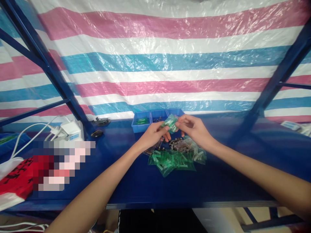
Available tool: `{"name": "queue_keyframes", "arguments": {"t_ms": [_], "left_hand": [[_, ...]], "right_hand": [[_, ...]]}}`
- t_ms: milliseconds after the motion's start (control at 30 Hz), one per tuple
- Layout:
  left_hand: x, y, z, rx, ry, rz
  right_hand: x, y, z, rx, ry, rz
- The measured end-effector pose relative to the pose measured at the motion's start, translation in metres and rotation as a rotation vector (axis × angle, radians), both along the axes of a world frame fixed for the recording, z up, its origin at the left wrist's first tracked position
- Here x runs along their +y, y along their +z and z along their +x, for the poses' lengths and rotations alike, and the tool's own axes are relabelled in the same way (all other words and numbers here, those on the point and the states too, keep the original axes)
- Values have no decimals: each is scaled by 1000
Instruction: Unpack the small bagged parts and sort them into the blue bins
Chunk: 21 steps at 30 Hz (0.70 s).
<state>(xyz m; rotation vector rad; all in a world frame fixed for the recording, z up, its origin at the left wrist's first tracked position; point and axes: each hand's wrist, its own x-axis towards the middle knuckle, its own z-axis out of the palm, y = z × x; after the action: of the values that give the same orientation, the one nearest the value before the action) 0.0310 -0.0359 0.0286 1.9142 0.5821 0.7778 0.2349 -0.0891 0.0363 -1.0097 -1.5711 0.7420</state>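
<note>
Between my two hands is a small green-tinted clear plastic bag (170,122), raised above the blue table. My left hand (155,132) pinches its left side with thumb and fingers. On the other side, the fingertips of my right hand (190,127) grip the bag's right edge. What lies inside the bag is too small to make out. Below my hands a pile of similar green bags (170,161) rests on the table, with clear bags (198,153) at its right. Small dark and metallic parts (181,144) lie just behind the green bags, partly covered by my hands.
Blue bins (141,128) stand at the back, one with green pieces inside. A dark mouse-like object (97,133) sits left of them. White plugs and cables (70,129) and a red bag (17,178) occupy the left. Blue frame posts (279,71) and a striped sheet (170,61) bound the table.
</note>
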Motion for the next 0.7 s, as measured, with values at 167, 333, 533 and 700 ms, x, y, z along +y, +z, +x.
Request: {"name": "queue_keyframes", "arguments": {"t_ms": [167,333,533,700], "left_hand": [[-6,1,2,25,-61,-24],[-8,-1,1,64,33,106],[-4,-6,0,119,240,286],[-4,-3,0,60,304,397]], "right_hand": [[4,-2,-1,128,-32,-100],[4,-1,0,223,-10,-214],[3,1,1,245,1,-265],[3,1,1,265,40,-346]]}}
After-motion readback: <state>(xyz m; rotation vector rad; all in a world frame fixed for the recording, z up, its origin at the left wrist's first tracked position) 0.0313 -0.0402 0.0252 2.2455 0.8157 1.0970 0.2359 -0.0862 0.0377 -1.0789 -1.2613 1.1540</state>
